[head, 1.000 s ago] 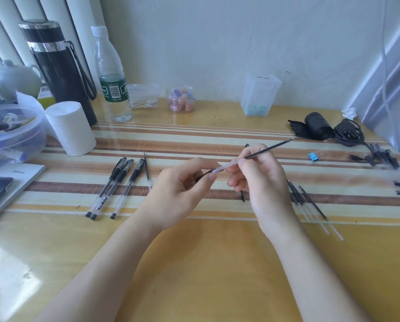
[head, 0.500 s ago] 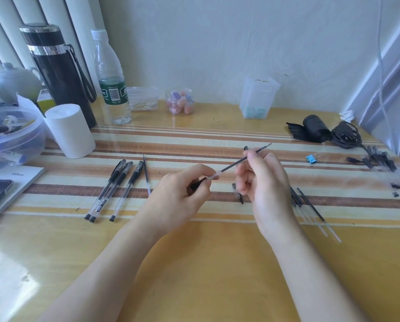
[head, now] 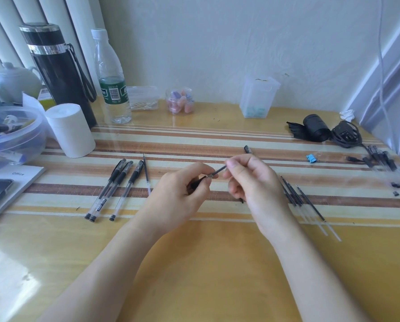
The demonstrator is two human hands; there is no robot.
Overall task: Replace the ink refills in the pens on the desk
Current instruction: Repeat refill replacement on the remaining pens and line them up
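Observation:
My left hand [head: 180, 194] grips a pen barrel [head: 198, 182] with a black grip, mostly hidden in the fingers. My right hand [head: 250, 180] pinches the tip end of a thin black refill [head: 219, 171] that sticks out of the barrel by a short stub. Three assembled black pens [head: 115, 187] lie on the desk to the left, with a loose refill [head: 146, 174] beside them. Several spare refills [head: 306, 201] lie to the right of my right hand. A pen cap [head: 247, 149] lies just beyond my right hand.
At the left stand a white paper roll [head: 70, 130], a black flask [head: 57, 70], a water bottle [head: 112, 80] and a plastic bowl [head: 15, 135]. More pens and small parts [head: 382, 163] lie far right, near a blue clip [head: 311, 158] and a black charger [head: 329, 133].
The refill has slid into the barrel; a long length stuck out a second ago, now only a short stub shows. My right hand has moved left toward my left hand.

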